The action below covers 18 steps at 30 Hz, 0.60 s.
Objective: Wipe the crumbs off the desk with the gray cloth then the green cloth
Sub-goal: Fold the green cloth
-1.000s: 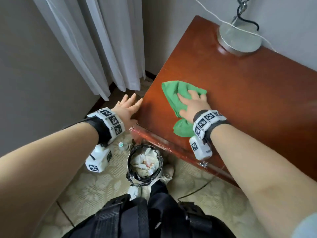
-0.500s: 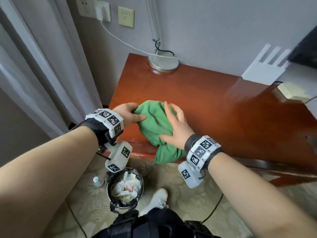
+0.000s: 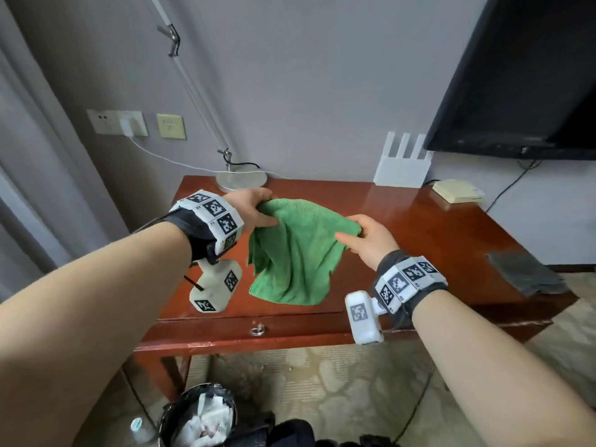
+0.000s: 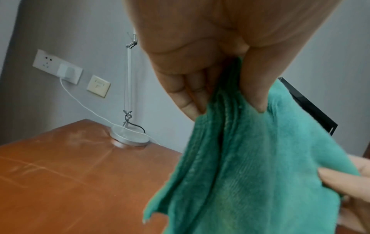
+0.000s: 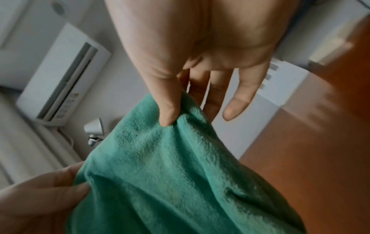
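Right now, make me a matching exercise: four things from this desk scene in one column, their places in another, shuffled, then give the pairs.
Things:
1. green cloth
2. gray cloth
3. lamp base
4. bin

Places:
A. on the floor in front of the desk
B. at the back left of the desk
C. held in the air between the left hand and the right hand
D. lying at the right end of the desk

Pairs: 1-C, 2-D, 3-B, 4-A
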### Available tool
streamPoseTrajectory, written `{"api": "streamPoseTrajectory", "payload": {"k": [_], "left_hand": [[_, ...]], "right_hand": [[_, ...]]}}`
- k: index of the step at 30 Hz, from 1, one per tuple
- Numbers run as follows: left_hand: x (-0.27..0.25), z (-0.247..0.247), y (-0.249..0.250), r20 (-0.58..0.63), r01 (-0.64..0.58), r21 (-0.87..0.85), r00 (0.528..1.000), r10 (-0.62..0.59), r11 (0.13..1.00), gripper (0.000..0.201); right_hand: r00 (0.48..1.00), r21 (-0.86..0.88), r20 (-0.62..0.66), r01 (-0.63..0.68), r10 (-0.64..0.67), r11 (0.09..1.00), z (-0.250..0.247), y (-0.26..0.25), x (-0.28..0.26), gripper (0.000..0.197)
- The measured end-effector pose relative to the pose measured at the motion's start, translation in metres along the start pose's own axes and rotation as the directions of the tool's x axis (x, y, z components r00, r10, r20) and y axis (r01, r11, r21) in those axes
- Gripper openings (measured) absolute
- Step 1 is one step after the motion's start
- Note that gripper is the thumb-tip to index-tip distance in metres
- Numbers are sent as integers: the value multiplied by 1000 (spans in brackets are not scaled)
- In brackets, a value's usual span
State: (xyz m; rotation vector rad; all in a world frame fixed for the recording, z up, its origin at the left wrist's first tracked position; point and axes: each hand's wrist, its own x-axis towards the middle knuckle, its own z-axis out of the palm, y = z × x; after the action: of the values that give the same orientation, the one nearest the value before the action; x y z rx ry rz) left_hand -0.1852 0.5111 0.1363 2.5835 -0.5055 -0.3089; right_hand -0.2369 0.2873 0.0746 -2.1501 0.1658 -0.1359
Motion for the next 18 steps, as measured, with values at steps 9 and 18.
{"api": "streamPoseTrajectory", "payload": {"k": [9,18], "left_hand": [[35,15,108,-123,-21,35,992,25,999,37],[107,40,195,-69,-122,39,990,125,992,38]], "right_hand": [[985,-220,-99,114,-138,969,-129,3,13,42],[977,-238,-189,55,-102,970,-221,50,50,40]]}}
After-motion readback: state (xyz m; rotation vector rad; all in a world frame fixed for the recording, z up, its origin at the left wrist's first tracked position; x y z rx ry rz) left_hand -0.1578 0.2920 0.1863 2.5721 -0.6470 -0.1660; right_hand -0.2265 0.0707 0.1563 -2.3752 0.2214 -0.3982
